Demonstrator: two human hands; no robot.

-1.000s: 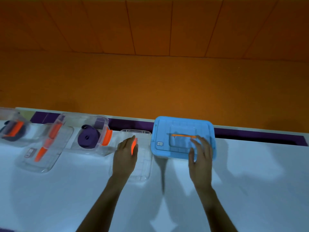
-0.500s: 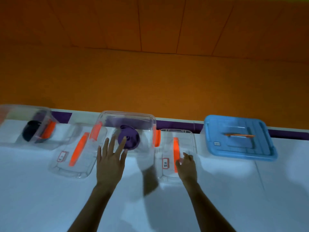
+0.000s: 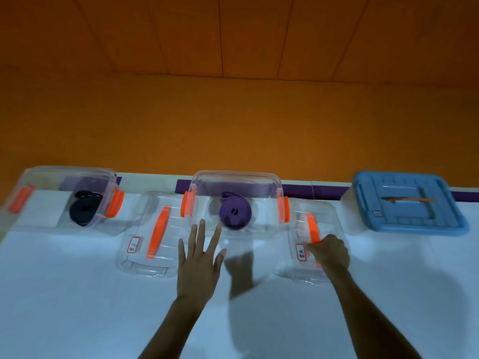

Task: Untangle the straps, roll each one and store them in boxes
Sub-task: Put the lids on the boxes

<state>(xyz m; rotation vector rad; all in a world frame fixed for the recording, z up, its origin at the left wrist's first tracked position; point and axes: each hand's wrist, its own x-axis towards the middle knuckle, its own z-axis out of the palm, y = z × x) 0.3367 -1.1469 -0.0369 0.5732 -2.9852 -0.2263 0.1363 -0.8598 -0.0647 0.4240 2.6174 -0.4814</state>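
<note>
A rolled strap lies in the middle box, between left lid and right lid.

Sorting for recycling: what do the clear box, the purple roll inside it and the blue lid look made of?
Clear box with orange latches: glossy transparent plastic, table showing through. Purple rolled strap: matte, perhaps rubber or webbing; too blurred. Blue ribbed lid: opaque moulded plastic.

Dim, orange-tinted light, slight motion blur, wide-angle bending at edges, soft shadows.
</note>
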